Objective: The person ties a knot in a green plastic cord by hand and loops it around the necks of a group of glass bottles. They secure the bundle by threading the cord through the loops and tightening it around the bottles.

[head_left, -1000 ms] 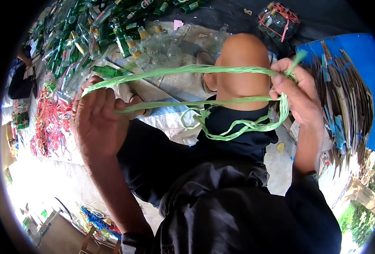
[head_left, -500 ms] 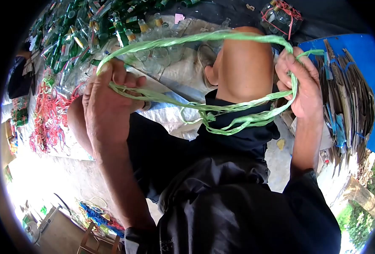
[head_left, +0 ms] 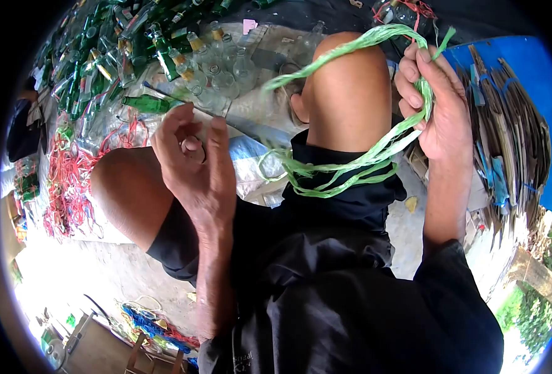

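Observation:
A bundle of green plastic twine (head_left: pixel 363 163) hangs in loops from my right hand (head_left: pixel 435 103), whose fingers are closed round it. One end stretches leftward in the air above my right knee, and a short tail sticks up past my thumb. The lower loops lie over the dark shorts (head_left: pixel 344 146) on my right thigh. My left hand (head_left: pixel 195 153) is raised over my left thigh, to the left of the twine and apart from it, with its fingers spread and curled and nothing in them. A ring shows on one finger.
Green bottles (head_left: pixel 101 56) are heaped at the upper left, beside clear bottles (head_left: pixel 217 68). Red strings (head_left: pixel 67 181) lie at the left. Stacked cardboard (head_left: pixel 513 131) stands at the right by a blue panel (head_left: pixel 541 93). Bottles tied with red string (head_left: pixel 407 12) sit at the top.
My left hand has let go of the twine and moved right and down. The freed end now swings in the air, while my right hand keeps its hold and has shifted slightly.

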`<state>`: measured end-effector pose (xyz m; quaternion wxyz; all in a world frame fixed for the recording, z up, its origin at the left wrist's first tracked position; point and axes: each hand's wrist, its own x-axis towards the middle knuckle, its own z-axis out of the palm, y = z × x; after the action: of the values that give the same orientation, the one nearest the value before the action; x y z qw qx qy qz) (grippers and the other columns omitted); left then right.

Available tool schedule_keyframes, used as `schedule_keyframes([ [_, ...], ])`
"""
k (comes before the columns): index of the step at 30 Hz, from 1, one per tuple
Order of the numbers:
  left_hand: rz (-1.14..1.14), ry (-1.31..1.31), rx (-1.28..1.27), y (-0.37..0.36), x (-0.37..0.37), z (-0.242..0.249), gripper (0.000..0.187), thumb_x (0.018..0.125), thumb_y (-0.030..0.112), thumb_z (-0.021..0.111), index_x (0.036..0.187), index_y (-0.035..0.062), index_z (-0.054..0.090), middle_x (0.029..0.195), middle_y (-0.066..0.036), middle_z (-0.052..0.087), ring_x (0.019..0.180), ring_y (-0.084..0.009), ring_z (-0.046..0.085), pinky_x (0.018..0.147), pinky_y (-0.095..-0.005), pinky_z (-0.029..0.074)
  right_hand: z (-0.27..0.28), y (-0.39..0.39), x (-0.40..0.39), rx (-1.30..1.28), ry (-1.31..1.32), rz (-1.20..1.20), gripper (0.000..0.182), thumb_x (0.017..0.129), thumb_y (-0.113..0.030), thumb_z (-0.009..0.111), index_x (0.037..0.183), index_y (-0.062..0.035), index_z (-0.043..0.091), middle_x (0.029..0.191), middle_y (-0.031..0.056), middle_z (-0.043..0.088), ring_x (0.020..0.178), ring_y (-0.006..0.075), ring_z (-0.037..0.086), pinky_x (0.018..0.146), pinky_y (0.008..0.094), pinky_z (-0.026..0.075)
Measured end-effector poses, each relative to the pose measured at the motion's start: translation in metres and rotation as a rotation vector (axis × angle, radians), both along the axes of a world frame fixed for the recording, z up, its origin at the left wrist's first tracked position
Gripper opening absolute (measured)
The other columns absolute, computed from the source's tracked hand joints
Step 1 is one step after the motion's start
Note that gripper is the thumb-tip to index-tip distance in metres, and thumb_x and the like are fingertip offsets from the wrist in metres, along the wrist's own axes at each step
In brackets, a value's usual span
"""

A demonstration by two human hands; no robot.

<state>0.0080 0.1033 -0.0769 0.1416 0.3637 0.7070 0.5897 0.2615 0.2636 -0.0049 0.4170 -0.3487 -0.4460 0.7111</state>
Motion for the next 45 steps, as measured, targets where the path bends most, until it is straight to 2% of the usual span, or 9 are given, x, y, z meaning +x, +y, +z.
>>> schedule_keyframes([
  [4,-0.093,0.16,0.004,-0.013,0.028,0.004,0.025,0.092,0.009,0.077,0.111,-0.0006,0.065,0.098,-0.006,0.06,0.082,-0.0145,0.051,0.075,-0.0284,0.044,0.003,0.003,0.0,0.033,-0.004,0.0,0.023,0.106,-0.022,0.062,0.114,-0.0013,0.067,0.087,0.0009,0.059,0.065,0.0077,0.052,0.045,0.0209,0.036],
  [7,-0.407,-0.104,-0.097,-0.022,0.048,0.003,0.009,0.093,0.005,0.072,0.096,-0.0022,0.068,0.082,-0.001,0.06,0.074,-0.0091,0.052,0.072,-0.024,0.045,0.001,0.002,-0.002,0.033,0.024,0.004,0.023,0.106,-0.023,0.062,0.114,-0.0012,0.067,0.087,0.0011,0.059,0.067,0.0079,0.054,0.045,0.0214,0.036],
  [13,-0.48,-0.086,-0.397,-0.026,0.072,-0.031,0.028,0.087,0.009,0.077,0.111,-0.0008,0.068,0.096,-0.009,0.071,0.063,-0.0145,0.059,0.062,-0.0304,0.05,0.0,0.002,-0.003,0.043,0.069,-0.012,0.024,0.11,-0.021,0.053,0.121,-0.0008,0.058,0.089,0.0002,0.049,0.071,0.0055,0.048,0.043,0.0167,0.037],
  [22,-0.516,-0.191,-0.417,-0.026,0.08,-0.055,0.023,0.092,0.006,0.072,0.113,-0.0016,0.068,0.096,-0.014,0.074,0.075,-0.0172,0.069,0.07,-0.0318,0.055,-0.003,0.01,0.007,0.026,0.155,-0.004,0.024,0.111,-0.021,0.05,0.121,0.0005,0.057,0.091,0.0014,0.048,0.071,0.0069,0.045,0.046,0.0191,0.038],
  [23,-0.496,-0.098,-0.314,-0.026,0.082,-0.065,0.019,0.091,0.004,0.071,0.109,-0.002,0.07,0.096,-0.016,0.074,0.079,-0.0241,0.073,0.074,-0.0344,0.056,-0.004,0.01,0.008,0.027,0.163,0.0,0.024,0.111,-0.02,0.05,0.121,0.0008,0.057,0.091,0.0017,0.048,0.071,0.0071,0.045,0.046,0.0192,0.038],
  [26,-0.506,0.018,-0.332,-0.026,0.078,-0.068,0.015,0.09,0.004,0.071,0.103,-0.0021,0.071,0.095,-0.017,0.074,0.082,-0.0309,0.074,0.076,-0.0368,0.057,-0.003,0.014,0.01,0.022,0.193,0.011,0.024,0.112,-0.019,0.049,0.122,0.002,0.055,0.093,0.0029,0.047,0.071,0.008,0.044,0.046,0.0197,0.039],
  [29,-0.506,0.017,-0.431,-0.03,0.071,-0.066,0.011,0.089,0.007,0.07,0.097,-0.0013,0.072,0.094,-0.019,0.073,0.084,-0.0372,0.073,0.076,-0.0406,0.057,0.001,0.019,0.017,0.028,0.218,0.015,0.023,0.112,-0.018,0.048,0.122,0.0025,0.053,0.093,0.0036,0.046,0.07,0.0088,0.042,0.045,0.0198,0.039],
  [33,-0.608,0.24,-0.65,-0.04,0.056,-0.072,0.016,0.091,0.018,0.066,0.093,0.0025,0.072,0.093,-0.021,0.072,0.086,-0.0421,0.07,0.076,-0.0482,0.056,0.009,0.02,0.021,0.032,0.245,-0.003,0.021,0.111,-0.015,0.048,0.121,0.0025,0.052,0.093,0.0044,0.045,0.069,0.0094,0.041,0.044,0.0202,0.037],
  [45,-0.596,0.423,-0.833,-0.054,0.037,-0.092,0.016,0.09,0.02,0.065,0.092,0.0054,0.071,0.091,-0.018,0.072,0.086,-0.0396,0.071,0.076,-0.0486,0.056,0.032,0.021,0.025,0.139,0.217,-0.019,0.023,0.113,-0.016,0.043,0.123,0.0031,0.052,0.092,0.0047,0.045,0.067,0.0087,0.042,0.043,0.0189,0.038],
])
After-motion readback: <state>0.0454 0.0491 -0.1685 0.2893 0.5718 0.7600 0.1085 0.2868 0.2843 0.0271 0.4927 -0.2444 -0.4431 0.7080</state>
